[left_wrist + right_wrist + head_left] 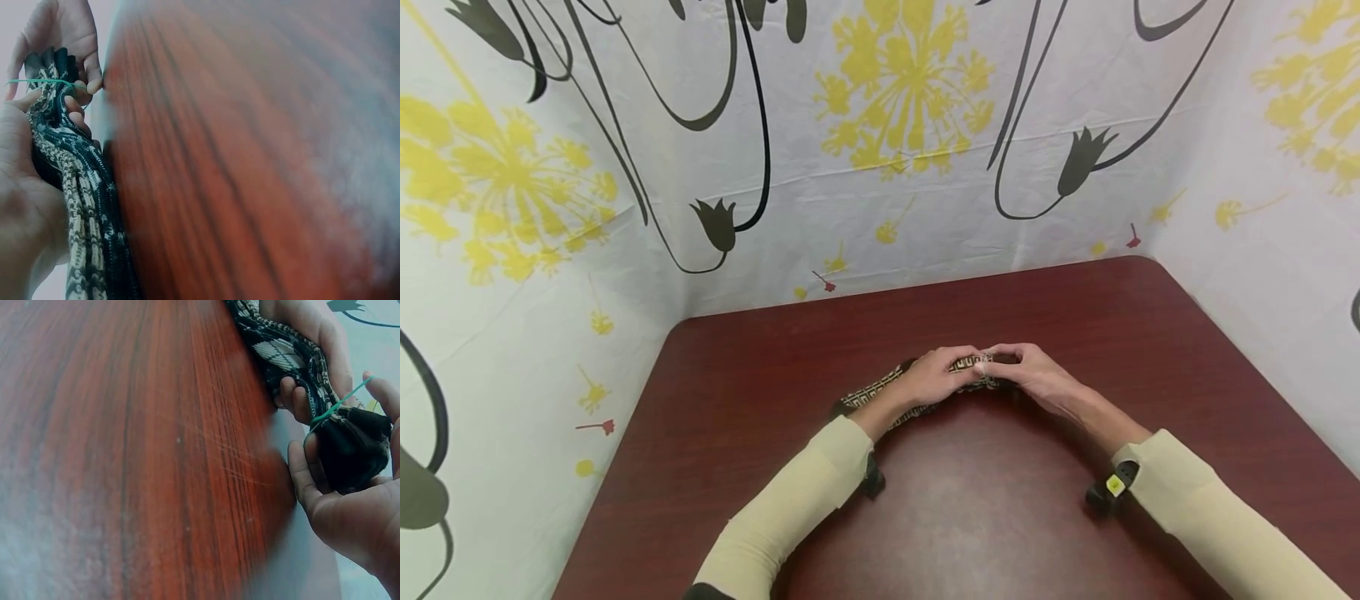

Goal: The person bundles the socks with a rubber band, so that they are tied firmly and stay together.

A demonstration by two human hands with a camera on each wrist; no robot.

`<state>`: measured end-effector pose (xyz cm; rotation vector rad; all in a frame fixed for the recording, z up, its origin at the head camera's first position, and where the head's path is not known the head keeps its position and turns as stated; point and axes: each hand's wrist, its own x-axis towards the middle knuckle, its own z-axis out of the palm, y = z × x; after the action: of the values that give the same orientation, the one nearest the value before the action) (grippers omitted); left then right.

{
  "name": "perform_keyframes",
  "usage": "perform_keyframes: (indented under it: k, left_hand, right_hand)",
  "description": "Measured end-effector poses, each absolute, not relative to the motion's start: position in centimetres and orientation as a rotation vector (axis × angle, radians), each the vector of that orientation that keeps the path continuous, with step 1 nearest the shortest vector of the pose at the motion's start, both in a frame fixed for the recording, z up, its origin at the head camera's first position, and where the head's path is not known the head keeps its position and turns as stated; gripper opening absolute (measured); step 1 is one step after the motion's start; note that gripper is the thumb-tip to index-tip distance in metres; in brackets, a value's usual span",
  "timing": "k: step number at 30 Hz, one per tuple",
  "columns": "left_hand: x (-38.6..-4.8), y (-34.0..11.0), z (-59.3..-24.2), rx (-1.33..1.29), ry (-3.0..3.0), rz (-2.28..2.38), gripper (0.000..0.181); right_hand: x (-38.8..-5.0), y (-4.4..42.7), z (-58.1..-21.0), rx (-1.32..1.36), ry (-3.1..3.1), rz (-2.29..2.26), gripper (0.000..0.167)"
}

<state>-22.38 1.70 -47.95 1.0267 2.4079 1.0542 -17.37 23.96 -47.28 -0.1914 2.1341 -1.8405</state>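
Note:
A long black-and-cream patterned knit cloth (868, 393) lies bunched lengthwise on the table. My left hand (931, 375) grips it near its right end, fingers curled round the folds (75, 181). A thin green rubber band (331, 412) runs round the gathered cloth close to that end. My right hand (1041, 377) curls round the black tip of the cloth (350, 450), and its thumb and finger hold the band stretched out to the side. Both hands almost touch. In the left wrist view the band (47, 81) looks taut between the fingers of the right hand (69, 28).
The dark red wooden table (955, 517) has rounded far corners. Patterned white sheeting (850, 208) with yellow and grey flowers stands behind it and along both sides. A small black camera (1101, 498) sits at the right wrist, another camera (872, 479) at the left.

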Motion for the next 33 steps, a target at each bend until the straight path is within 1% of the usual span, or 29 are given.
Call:
perform_keyframes:
  k: [3,16,21,33]
  left_hand:
    - [-22.48,1.63,-48.08,1.022,2.397,1.069,0.044]
    - [-22.52,1.63,-48.11,1.012,2.356,1.119,0.038]
    - [-22.5,1.53,-48.06,1.009,2.362,1.113,0.036]
    - [-22.6,1.62,-48.08,1.03,2.391,1.068,0.041]
  right_hand:
    - [-17.42,23.99,-47.48,-0.18,2.114,-1.858,0.047]
    - [-17.19,24.55,-47.71,-0.16,2.056,-1.915,0.052]
    - [-17.36,24.34,-47.85,-0.134,2.025,-1.956,0.05]
    - [-17.32,24.13,-48.35,-0.142,1.999,-1.987,0.048]
